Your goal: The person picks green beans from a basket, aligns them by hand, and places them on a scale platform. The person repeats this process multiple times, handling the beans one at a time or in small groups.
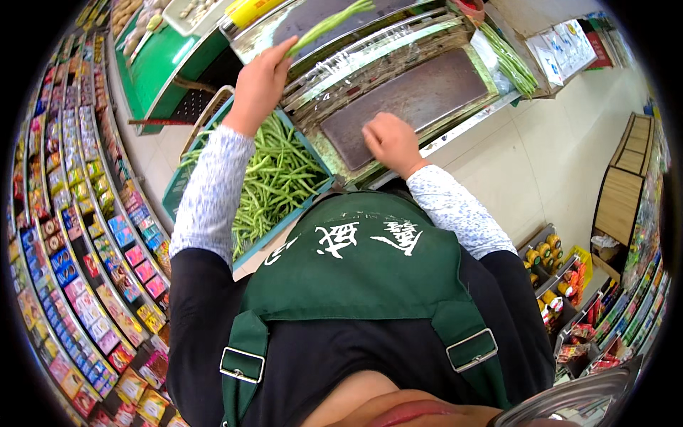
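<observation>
My left hand (261, 85) grips a small bunch of green beans (331, 25) by one end, and the bunch reaches out over the far dark panel of a worn metal wrapping machine (368, 80). Over the machine's near brown plate (411, 107), my right hand (392, 140) is curled, with nothing visible in it. Whether it touches the plate is unclear. Below my left forearm stands a blue-green plastic crate (312, 140) filled with loose green beans (283, 171). At the machine's right end lies a bundle of long green stalks (507, 58) on clear plastic.
A yellow roll (253, 12) lies at the machine's far left. Beyond the crate is a green table (144, 69) with a white tray (189, 16). Shelves of packaged snacks (80, 240) curve along the left. A cardboard box (525, 29) and more shelves (613, 320) stand right.
</observation>
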`<action>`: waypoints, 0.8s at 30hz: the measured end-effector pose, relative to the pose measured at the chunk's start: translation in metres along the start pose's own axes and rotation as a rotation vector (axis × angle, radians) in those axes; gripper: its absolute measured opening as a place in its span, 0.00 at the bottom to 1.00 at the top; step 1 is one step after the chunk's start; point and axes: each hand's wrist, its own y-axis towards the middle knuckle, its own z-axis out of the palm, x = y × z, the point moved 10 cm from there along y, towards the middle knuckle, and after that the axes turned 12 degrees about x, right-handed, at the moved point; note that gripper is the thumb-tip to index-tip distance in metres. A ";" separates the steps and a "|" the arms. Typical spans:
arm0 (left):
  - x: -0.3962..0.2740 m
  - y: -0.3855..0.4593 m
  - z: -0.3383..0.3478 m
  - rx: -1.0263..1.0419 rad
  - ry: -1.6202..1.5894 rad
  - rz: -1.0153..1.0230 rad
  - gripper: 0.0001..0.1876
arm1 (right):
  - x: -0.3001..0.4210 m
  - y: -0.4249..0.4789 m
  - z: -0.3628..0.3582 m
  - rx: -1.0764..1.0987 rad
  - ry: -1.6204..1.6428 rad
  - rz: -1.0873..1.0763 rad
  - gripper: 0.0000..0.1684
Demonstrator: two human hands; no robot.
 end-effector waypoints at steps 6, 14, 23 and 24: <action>0.021 0.098 0.055 -0.019 0.279 0.158 0.18 | 0.019 -0.005 -0.003 -0.075 -0.145 -0.160 0.08; 0.022 0.074 0.030 0.069 0.080 0.233 0.21 | 0.021 -0.004 -0.002 -0.033 -0.132 -0.195 0.07; 0.149 -0.127 -0.093 -0.308 -0.194 -0.413 0.19 | 0.043 0.013 0.030 0.250 -0.030 -0.177 0.08; 0.155 -0.156 -0.107 -0.405 -0.171 -0.455 0.16 | 0.056 0.013 0.041 0.293 -0.051 -0.250 0.11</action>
